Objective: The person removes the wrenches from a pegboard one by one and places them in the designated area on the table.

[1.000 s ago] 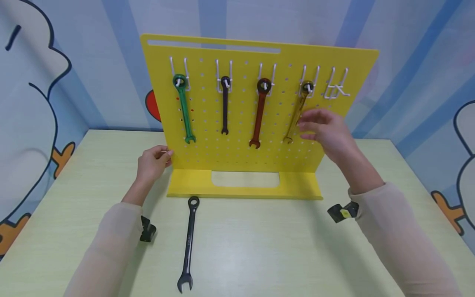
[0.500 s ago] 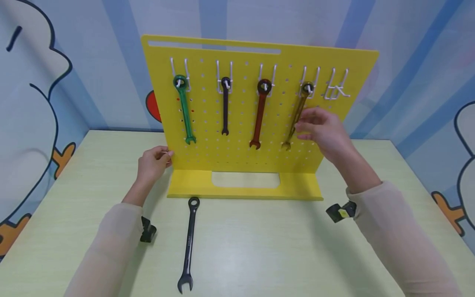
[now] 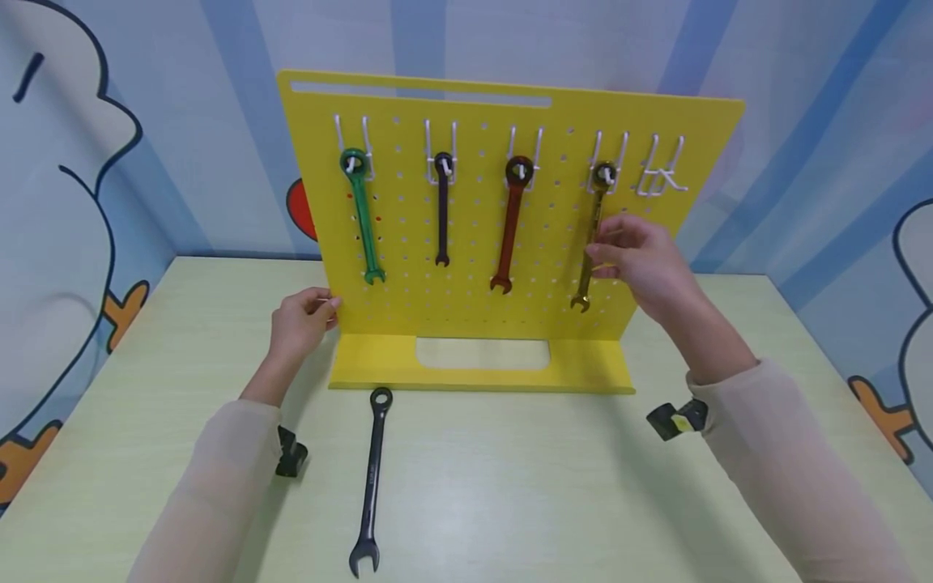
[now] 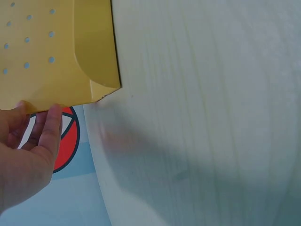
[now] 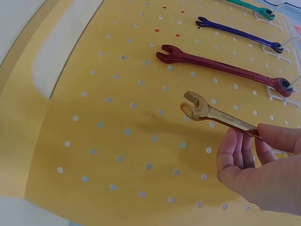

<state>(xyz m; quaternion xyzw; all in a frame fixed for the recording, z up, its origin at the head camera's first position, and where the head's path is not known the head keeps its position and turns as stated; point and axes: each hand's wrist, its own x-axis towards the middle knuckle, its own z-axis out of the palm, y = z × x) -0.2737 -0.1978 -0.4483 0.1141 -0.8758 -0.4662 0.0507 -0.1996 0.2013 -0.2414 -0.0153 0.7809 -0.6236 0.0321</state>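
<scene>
— Four wrenches hang on the yellow pegboard, right? What are your hands doing with them?

— Largest first: the pale surface carries the pegboard, which stands upright just beyond both my hands. My left hand has its fingers curled round the board's left edge, low down, thumb in front.

— And the right one?

— My right hand pinches the shaft of the gold wrench between thumb and fingertips. Its ring end sits on a white hook above my fingers; its open end hangs below them, against the board.

— What about the others?

— To the left of my right hand hang the red wrench, the dark purple wrench and the green wrench. A black wrench lies flat on the surface, nearer me than my left hand.
</scene>
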